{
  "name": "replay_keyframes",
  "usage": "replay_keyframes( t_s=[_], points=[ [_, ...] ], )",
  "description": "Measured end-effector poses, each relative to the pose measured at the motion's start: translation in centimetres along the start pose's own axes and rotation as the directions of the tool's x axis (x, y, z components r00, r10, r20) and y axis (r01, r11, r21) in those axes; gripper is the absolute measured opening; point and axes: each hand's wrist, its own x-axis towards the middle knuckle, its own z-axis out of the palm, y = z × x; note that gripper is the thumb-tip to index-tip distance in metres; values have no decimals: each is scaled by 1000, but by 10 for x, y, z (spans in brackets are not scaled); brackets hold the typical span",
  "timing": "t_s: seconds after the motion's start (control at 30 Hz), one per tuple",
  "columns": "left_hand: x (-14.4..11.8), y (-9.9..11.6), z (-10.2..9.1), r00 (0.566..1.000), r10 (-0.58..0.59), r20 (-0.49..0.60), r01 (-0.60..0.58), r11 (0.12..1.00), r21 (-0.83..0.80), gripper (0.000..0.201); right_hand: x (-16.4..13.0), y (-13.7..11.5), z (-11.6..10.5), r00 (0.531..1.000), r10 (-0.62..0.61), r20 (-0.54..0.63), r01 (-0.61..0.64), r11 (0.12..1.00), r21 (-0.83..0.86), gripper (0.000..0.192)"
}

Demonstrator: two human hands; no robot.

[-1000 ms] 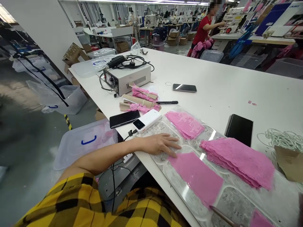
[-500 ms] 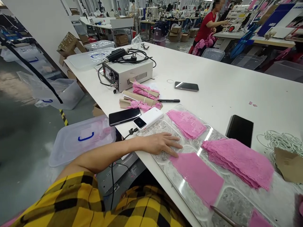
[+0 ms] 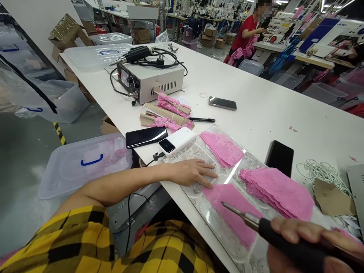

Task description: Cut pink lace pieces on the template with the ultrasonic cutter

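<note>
Long white worktop [image 3: 256,91] in a busy sewing hall. A flat pink lace piece [image 3: 231,212] lies on the clear plate [image 3: 212,223] at the near edge. The right hand [image 3: 309,246] is clamped round a black-handled cutting tool [image 3: 273,231], tip over that lace. The left hand [image 3: 193,172] lies flat, fingers spread, touching the plate beside it. Behind sits a pink lace stack [image 3: 277,191], then a white power bank [image 3: 176,141].

Bright overhead factory light, glare streaks on the glossy work sheet [image 3: 241,167], edges bowed by wide-angle distortion
</note>
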Motion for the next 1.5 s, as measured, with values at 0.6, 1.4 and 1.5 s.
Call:
replay_keyframes(
  t_s=[0.6, 1.4, 1.5],
  points=[
    [1, 2, 0, 999, -21, 40, 20, 999, 26, 52, -9, 12, 62, 995, -25, 94, 27, 1000, -12, 14],
    [-3, -6, 8, 988, 71, -136, -59, 994, 88, 49, -7, 14, 60, 986, -28, 167, 32, 999, -21, 11],
    [-8, -7, 8, 968, 50, -246, -46, 999, 23, 46, -2, 13, 59, 995, -47, 91, 48, 999, -8, 13]
  ],
)
